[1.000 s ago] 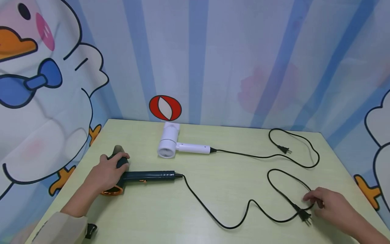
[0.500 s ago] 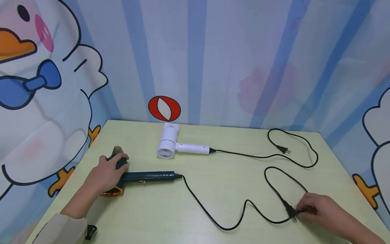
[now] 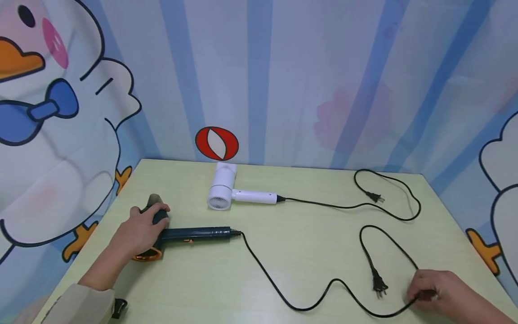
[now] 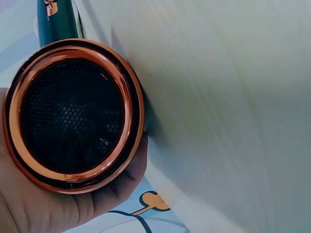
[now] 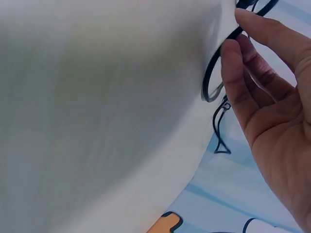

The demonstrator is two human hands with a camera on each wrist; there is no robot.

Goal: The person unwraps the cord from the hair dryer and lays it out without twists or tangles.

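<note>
On the left of the table, my left hand [image 3: 136, 228] grips the barrel of a dark green hair dryer [image 3: 198, 233] lying with its handle to the right. Its copper-coloured rim [image 4: 19, 114] and dark mesh show close up in the left wrist view, fingers behind the barrel. At the front right, my right hand [image 3: 445, 290] pinches that dryer's black cord [image 3: 299, 309] between thumb and fingers. The right wrist view shows the pinched cord [image 5: 208, 80] in front of the hand [image 5: 277, 121]. A two-pin plug [image 3: 379, 284] lies left of the right hand, below a loop of cord.
A white hair dryer [image 3: 222, 189] lies farther back, its nozzle toward the wall. Its black cord [image 3: 340, 207] runs right to a curl and plug [image 3: 374, 196] near the back edge. A printed cartoon backdrop [image 3: 283, 81] stands behind the light table [image 3: 283, 256].
My right hand first moves left and takes hold of the cord, then draws it right and toward me. The plug has shifted left, apart from the crossing cord. My left hand stays on the dryer.
</note>
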